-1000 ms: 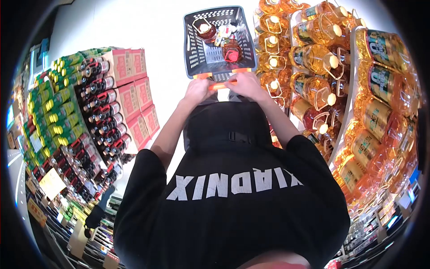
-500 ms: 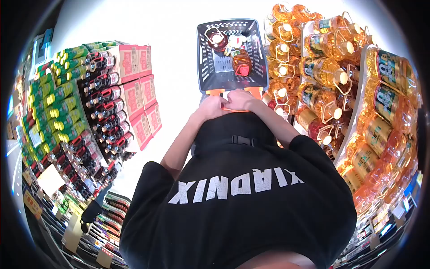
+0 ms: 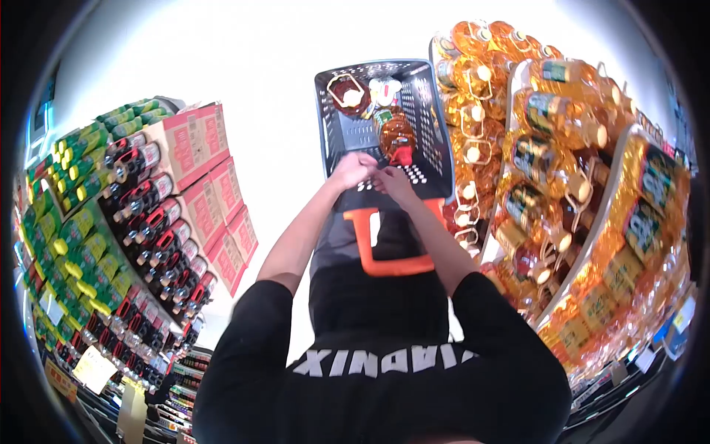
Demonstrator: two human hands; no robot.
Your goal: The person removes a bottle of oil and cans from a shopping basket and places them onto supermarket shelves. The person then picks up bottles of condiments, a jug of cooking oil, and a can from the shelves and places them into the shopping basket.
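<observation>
Both hands are over the near end of a dark shopping basket (image 3: 447, 140), off its orange handle (image 3: 399, 268). My left hand (image 3: 353, 170) is closed loosely with bent fingers; anything inside it is hidden. Close beside it, my right hand (image 3: 392, 185) also has curled fingers, and I cannot make out anything in them. Just beyond the right hand lies a bottle of amber liquid (image 3: 396, 133) with a red cap. A dark red-brown bottle (image 3: 345, 103) with a pale loop handle is at the far left inside. Near it is a white packet (image 3: 384, 90).
To the right are stacked large bottles of golden oil (image 3: 551, 118), close to the basket. On the left stand pink-and-tan cartons (image 3: 203, 140), rows of dark bottles (image 3: 166, 200) and green packages (image 3: 81, 244). The floor (image 3: 274, 96) is bright white.
Both hands have left the orange handle and moved forward over the basket's near end. The basket appears slightly lower in view, and the handle is now uncovered.
</observation>
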